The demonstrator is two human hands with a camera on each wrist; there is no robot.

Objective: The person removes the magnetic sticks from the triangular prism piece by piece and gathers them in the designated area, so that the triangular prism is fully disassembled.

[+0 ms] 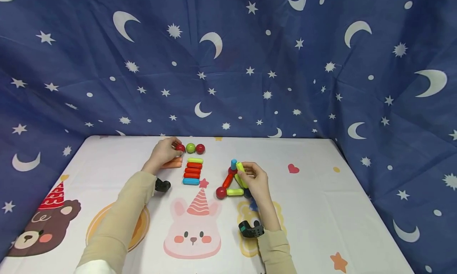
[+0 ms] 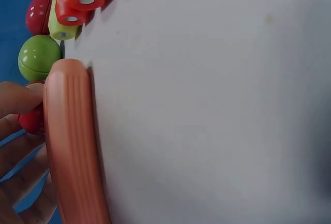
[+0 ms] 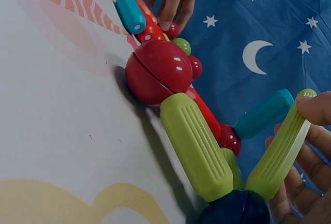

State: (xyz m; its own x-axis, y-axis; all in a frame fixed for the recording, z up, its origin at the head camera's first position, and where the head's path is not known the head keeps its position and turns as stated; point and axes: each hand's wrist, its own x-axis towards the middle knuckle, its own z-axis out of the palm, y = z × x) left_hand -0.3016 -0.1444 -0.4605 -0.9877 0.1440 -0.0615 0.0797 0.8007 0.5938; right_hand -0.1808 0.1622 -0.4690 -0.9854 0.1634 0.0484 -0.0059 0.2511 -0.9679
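Beige sleeves (image 1: 121, 214) lie nearest us, stretching over the tabletop (image 1: 314, 210) toward its far edge. Near the tabletop's middle, our right hand (image 1: 258, 182) pinches the upper end of a slanting lime rod (image 3: 282, 146) between thumb and fingers; its lower end meets a dark blue ball (image 3: 235, 208). From that ball a second lime rod (image 3: 196, 146) runs to a red ball (image 3: 158, 71), which a red rod (image 3: 207, 115) links to a farther one bearing a light blue rod (image 3: 264, 115). By the far edge, left of centre, our left hand (image 1: 162, 153) grips another red ball (image 1: 180, 148), thumb and fingers narrowed round it. Beside that sit a green ball (image 1: 191, 148) and one more red ball (image 1: 200, 148). Orange rods (image 1: 173, 164) lie just in front.
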